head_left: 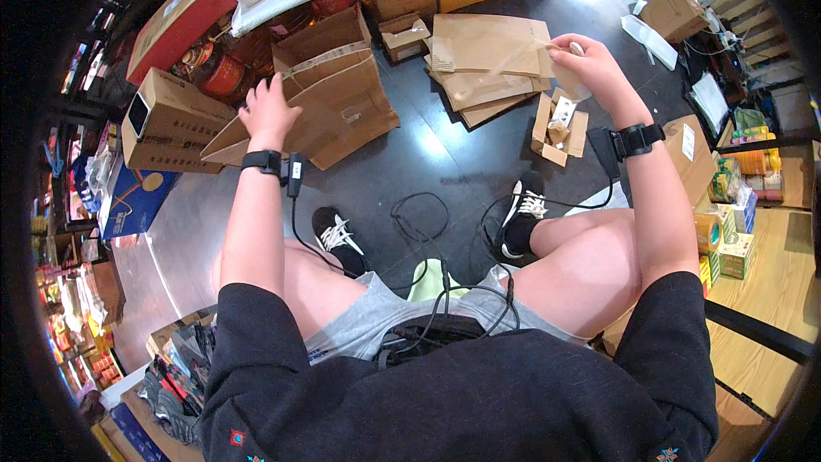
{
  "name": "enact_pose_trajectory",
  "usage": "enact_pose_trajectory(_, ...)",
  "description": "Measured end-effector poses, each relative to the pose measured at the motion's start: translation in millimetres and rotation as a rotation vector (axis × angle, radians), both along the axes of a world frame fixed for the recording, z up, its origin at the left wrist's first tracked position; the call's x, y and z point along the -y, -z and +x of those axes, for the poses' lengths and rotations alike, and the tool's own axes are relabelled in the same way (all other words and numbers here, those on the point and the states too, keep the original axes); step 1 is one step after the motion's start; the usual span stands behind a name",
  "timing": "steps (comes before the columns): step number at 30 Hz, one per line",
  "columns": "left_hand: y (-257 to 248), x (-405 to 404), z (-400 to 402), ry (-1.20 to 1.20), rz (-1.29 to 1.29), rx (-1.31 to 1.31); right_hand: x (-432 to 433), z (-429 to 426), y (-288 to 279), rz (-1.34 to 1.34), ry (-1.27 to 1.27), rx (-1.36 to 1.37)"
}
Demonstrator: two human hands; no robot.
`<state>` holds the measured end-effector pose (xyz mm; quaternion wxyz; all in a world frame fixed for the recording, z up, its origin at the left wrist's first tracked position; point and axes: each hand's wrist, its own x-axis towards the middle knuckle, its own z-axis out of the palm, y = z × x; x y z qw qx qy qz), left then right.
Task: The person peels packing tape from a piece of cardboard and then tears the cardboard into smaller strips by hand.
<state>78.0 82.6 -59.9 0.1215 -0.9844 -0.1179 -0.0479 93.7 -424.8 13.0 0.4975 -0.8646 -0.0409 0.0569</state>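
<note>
My left hand [269, 110] has its fingers spread over the side of an open cardboard box [359, 96], which rests tilted on the floor with its flaps up. Whether the fingertips touch the cardboard I cannot tell. Farther right, my right hand [593, 67] pinches a strip of clear plastic [526, 56], possibly packing tape. A small white thing [576, 49] shows at its fingers, too small to make out. Below and left of that hand lies a stack of flattened cardboard sheets [490, 45]. A small open carton [559, 131] with white and brown items inside stands below the same hand.
Black cables [420, 218] lie between my shoes. Cartons [176, 119] and a blue box [138, 196] stand at the left, near large red-labelled bottles [221, 70]. On the right, a wooden table [770, 308] holds a tape roll [708, 232] and small boxes.
</note>
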Motion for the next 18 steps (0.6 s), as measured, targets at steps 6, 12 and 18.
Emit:
enact_pose_trajectory(6, -45, 85, 4, 0.432, -0.789, 0.163, -37, -12, -10, 0.358, -0.014, -0.234)
enact_pose_trajectory(12, -106, 159, -39, 0.638, -1.418, -0.526, -71, -25, -23, 0.547, -0.018, -0.393)
enact_pose_trajectory(18, -91, 140, -21, 0.627, -1.217, 0.070, -93, -40, -43, 0.717, 0.028, -0.473)
